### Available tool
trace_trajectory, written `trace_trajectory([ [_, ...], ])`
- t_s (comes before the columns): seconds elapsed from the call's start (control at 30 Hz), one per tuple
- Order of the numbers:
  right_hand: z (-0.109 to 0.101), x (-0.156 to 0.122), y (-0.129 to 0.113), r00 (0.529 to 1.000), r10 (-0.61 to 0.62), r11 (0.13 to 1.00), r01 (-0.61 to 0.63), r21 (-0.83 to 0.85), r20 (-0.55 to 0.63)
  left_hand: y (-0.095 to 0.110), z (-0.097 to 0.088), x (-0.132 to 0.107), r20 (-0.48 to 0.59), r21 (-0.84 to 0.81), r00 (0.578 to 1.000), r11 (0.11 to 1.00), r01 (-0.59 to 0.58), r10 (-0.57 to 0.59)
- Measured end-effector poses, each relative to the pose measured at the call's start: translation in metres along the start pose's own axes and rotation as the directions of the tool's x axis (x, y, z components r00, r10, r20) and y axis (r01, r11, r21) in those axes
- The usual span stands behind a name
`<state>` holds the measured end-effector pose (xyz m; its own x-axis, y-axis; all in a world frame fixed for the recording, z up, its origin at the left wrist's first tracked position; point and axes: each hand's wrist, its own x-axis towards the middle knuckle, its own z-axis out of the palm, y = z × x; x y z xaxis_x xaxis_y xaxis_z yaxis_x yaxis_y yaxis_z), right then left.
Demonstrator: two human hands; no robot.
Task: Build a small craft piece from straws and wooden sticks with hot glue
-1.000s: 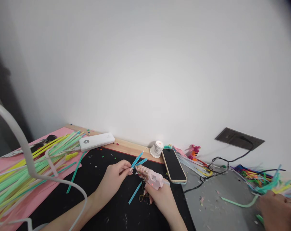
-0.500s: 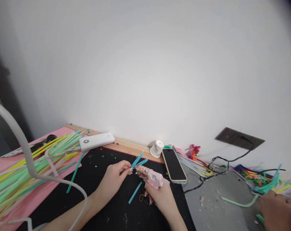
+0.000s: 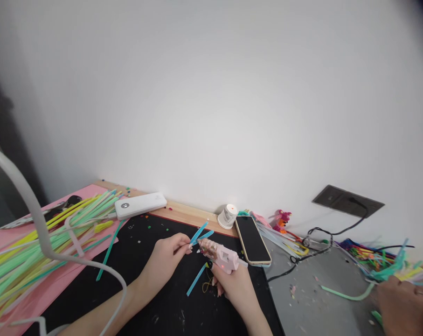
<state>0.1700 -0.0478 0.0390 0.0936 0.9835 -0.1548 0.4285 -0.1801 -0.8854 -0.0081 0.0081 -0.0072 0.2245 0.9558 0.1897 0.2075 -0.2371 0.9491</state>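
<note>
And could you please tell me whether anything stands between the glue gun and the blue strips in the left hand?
Nothing visible does: the right hand holds the glue gun with its front end right by the blue strips pinched in the left hand. I cannot tell whether they touch.

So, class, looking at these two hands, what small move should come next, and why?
Perhaps a small dab of glue where the two blue strips meet: the left hand pinches them near that spot, and the right hand holds the pink glue gun, its front end close by. Whether it touches is unclear.
</note>
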Motion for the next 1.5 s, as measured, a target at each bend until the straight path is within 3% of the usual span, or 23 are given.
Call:
trace_trajectory([
  [1.5,0.0,0.009,0.022,0.994,-0.023,0.993,0.035,0.117,-0.102,-0.004,0.001,0.001,-0.017,-0.001,1.0,1.0,0.013,-0.013],
])
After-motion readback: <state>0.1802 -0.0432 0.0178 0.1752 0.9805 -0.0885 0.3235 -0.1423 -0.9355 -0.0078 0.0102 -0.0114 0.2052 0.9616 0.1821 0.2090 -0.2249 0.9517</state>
